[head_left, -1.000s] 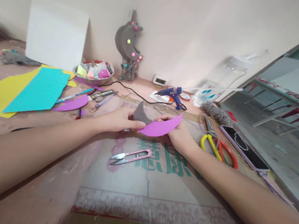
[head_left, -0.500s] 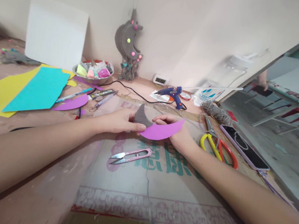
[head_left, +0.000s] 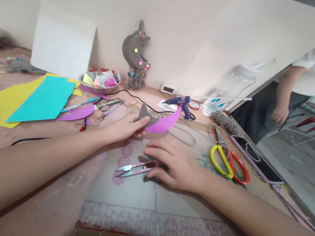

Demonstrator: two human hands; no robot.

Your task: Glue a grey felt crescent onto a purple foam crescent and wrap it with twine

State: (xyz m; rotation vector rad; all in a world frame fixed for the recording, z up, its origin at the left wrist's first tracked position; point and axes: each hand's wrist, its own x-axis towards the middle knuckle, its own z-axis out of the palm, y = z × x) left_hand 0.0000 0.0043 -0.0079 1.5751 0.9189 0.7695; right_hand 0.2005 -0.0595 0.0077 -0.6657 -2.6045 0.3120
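My left hand [head_left: 127, 127] pinches a purple paper crescent [head_left: 164, 123] together with a grey felt crescent [head_left: 146, 113], holding both just above the table. My right hand [head_left: 173, 164] lies palm down over the handle end of the pink thread snips [head_left: 132, 167], fingers curled onto them. The blades of the snips point left, out from under my fingers.
Yellow-and-red scissors [head_left: 227, 162], a phone [head_left: 256, 159], twine [head_left: 226, 119] and a blue glue gun [head_left: 183, 102] lie to the right. Teal [head_left: 43, 98] and yellow sheets, pens and a bowl of clay [head_left: 101, 80] sit at the left. Another person stands at the far right [head_left: 304, 81].
My right hand let go of the purple crescent and came down onto the pink snips. My left hand now holds both crescents alone, lifted slightly. A person came into view at right.
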